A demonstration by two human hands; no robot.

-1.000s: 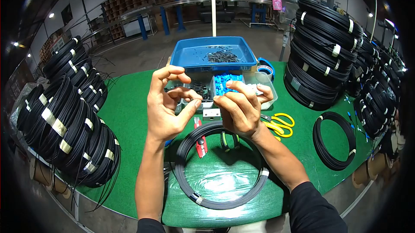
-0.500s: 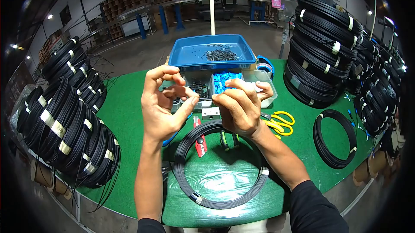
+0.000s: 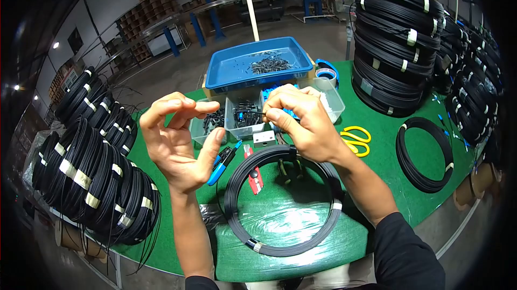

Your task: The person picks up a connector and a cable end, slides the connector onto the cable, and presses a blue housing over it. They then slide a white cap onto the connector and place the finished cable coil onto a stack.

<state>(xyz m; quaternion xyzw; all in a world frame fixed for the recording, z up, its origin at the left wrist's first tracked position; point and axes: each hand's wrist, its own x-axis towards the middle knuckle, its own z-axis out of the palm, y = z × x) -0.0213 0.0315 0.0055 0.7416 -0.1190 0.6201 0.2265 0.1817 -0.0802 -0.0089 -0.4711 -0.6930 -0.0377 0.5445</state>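
Note:
My left hand (image 3: pixel 180 147) is raised with thumb and fingers apart, holding nothing. My right hand (image 3: pixel 304 123) is closed, thumb against forefinger, on a thin black cable end whose tip pokes out to the left. Below both hands lies a coil of black cable (image 3: pixel 232 198), bound with white tape. A red hand tool (image 3: pixel 253 174) lies across the coil's left side. Beside it, near my left thumb, is a blue-and-black tool (image 3: pixel 221 166). A small pale metal block (image 3: pixel 264 138) sits beyond the coil.
Clear bins (image 3: pixel 243 131) hold black, blue and white parts. Behind them stands a blue tray (image 3: pixel 215 79) of small dark pieces. Yellow-handled scissors (image 3: pixel 356 142) lie to the right, near another coil (image 3: pixel 409 169). Stacked coils rise at right (image 3: pixel 396 48) and left (image 3: pixel 91 182).
My left hand has moved left and opened wider. My right hand has turned, and the thin black end in its fingers now shows. The view has shifted slightly.

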